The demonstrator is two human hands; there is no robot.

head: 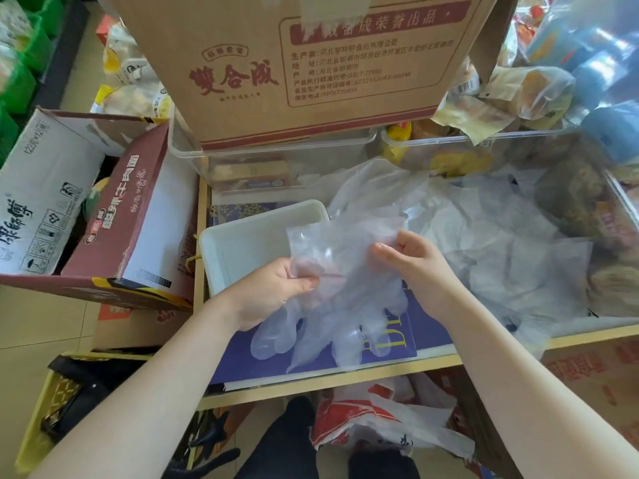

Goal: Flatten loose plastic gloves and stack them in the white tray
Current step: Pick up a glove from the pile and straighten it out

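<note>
Early days yet: one clear glove [340, 271] pinched between left hand [273, 292] and right hand [415, 261] above the shelf's front edge, white tray [242, 250] apparently empty, loose pile [484, 236] waiting behind.

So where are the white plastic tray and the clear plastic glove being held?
white plastic tray [242, 250]: head view, bare inner floor.
clear plastic glove [349, 257]: head view, palm area between the hands.

Shop stockroom: printed cartons [294, 60], bagged snacks [529, 88] everywhere.
</note>
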